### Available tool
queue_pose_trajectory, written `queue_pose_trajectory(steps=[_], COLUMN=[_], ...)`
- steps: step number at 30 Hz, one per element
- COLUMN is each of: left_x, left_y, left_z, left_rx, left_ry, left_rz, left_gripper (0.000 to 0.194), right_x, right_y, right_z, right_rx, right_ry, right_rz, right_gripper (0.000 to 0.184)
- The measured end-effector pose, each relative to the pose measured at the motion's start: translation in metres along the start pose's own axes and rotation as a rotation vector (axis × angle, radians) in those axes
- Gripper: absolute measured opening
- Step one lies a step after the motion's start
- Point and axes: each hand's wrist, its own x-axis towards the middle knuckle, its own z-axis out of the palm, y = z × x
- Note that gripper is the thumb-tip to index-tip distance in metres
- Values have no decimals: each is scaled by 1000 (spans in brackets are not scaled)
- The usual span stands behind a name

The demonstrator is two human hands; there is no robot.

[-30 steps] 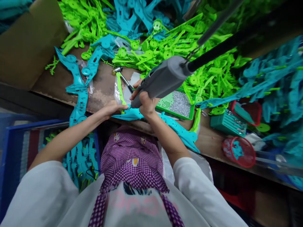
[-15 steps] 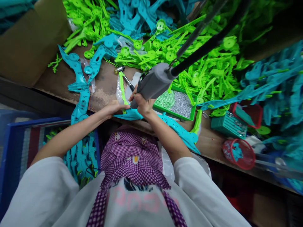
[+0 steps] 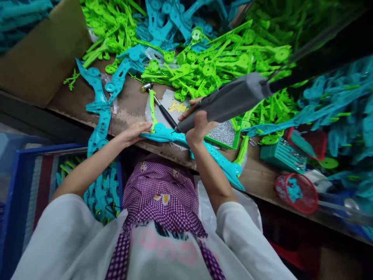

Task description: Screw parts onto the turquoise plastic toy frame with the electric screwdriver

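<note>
My right hand (image 3: 201, 126) is wrapped round a grey power screwdriver (image 3: 233, 99), which slants up to the right. Its front end is low over a turquoise plastic part (image 3: 166, 135) lying along the bench edge; I cannot tell if the bit touches it. With straight fingers held together, my left hand (image 3: 136, 132) grips the left end of that part. Beside its fingertips stands the lower end of a thin green plastic strip (image 3: 152, 111). A small hammer (image 3: 166, 112) lies just behind, handle toward the screwdriver. My right forearm hides some of the part.
Green pieces (image 3: 210, 70) and turquoise pieces (image 3: 163, 23) are heaped at the back. A green tray (image 3: 235, 143) holds small metal pieces. Right of it stand a teal basket (image 3: 282, 155) and a red basket (image 3: 297, 194). A blue crate (image 3: 17, 186) is low on the left.
The screwdriver has tilted over and its body has swung right, with my right hand moving right. My left hand has drawn back left from the screwdriver's tip. A yellow cutout now shows.
</note>
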Motion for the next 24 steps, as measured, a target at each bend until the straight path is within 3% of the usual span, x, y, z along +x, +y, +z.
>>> queue_pose_trajectory(steps=[4, 8, 10, 15, 19, 21, 24], left_x=[-30, -41, -38, -38, -49, -55, -60], left_y=[-27, -43, -46, -53, -61, -66, -71], left_z=[-6, -1, 2, 7, 13, 17, 22], left_rx=[246, 640, 724, 703, 697, 675, 627], left_ry=[219, 333, 348, 399, 429, 451, 485], left_rz=[295, 461, 496, 603, 698, 749, 849], left_gripper=[57, 32, 23, 20, 22, 21, 21], right_x=[0, -1, -6, -19, -4, 9, 17], right_y=[9, 16, 14, 12, 28, 34, 31], right_z=[-21, -26, -22, 7, 36, 39, 25], right_rx=[-135, -143, -145, -148, -253, -307, -390], right_ry=[86, 16, -24, -105, -150, -182, -208], right_rz=[41, 88, 99, 132, 146, 155, 122], right_gripper=[52, 57, 58, 59, 52, 48, 47])
